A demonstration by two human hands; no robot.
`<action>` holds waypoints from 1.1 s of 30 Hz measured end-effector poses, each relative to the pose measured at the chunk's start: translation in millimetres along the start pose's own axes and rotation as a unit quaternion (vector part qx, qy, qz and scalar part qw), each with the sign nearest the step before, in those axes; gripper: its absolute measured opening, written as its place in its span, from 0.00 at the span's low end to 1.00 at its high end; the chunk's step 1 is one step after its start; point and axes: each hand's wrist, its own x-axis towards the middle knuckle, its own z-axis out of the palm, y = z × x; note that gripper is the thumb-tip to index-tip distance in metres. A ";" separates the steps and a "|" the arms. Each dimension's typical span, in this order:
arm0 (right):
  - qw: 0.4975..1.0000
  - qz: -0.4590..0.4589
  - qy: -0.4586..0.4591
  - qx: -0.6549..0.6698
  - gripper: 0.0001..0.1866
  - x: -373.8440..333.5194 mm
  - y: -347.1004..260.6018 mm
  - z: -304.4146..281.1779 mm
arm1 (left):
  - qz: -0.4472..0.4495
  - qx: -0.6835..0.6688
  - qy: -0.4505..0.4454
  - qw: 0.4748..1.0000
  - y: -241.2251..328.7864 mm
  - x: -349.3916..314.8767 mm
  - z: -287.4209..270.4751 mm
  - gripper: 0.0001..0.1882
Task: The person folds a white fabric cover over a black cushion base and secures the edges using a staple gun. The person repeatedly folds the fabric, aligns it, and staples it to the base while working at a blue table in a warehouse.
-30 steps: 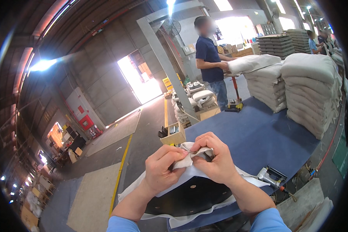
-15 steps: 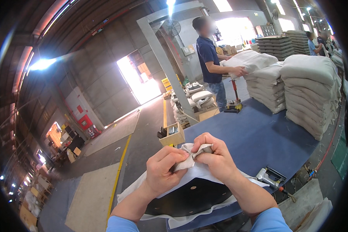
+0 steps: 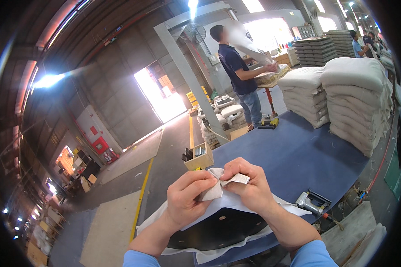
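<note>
Together, the left hand [image 3: 187, 196] and right hand [image 3: 248, 184] grip gathered white cloth [image 3: 213, 192] between thumbs and fingers, at the far edge of the black panel [image 3: 218, 229], with more cloth around the panel. Right of the panel lies a staple gun [image 3: 314, 203]; beyond the panel stand a box [image 3: 200, 162] and, farther right, 2 stacks [image 3: 356, 107] on the table [image 3: 263, 164].

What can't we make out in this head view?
In the head view:
- Pale cloth: pinched part, covered by the left hand and right hand.
- Black panel: any part behind the forearms.
- Blue sleeves: cut off by the lower edge.
- Small box: contents too small to identify.
- Distant workers: hands too small to read.
</note>
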 end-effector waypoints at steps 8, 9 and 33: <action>0.995 -0.080 0.018 -0.064 0.11 -10.6 -3.4 -0.3 | 0.024 0.024 -0.013 0.999 3.2 0.0 0.3 0.18; 0.993 -0.092 0.018 -0.074 0.11 -11.6 -2.2 -0.8 | 0.033 0.032 -0.017 0.999 3.7 -0.3 -0.3 0.19; 0.880 -0.351 0.007 -0.320 0.12 -19.6 0.7 -7.0 | 0.078 0.060 -0.051 0.994 7.7 -5.7 -8.4 0.26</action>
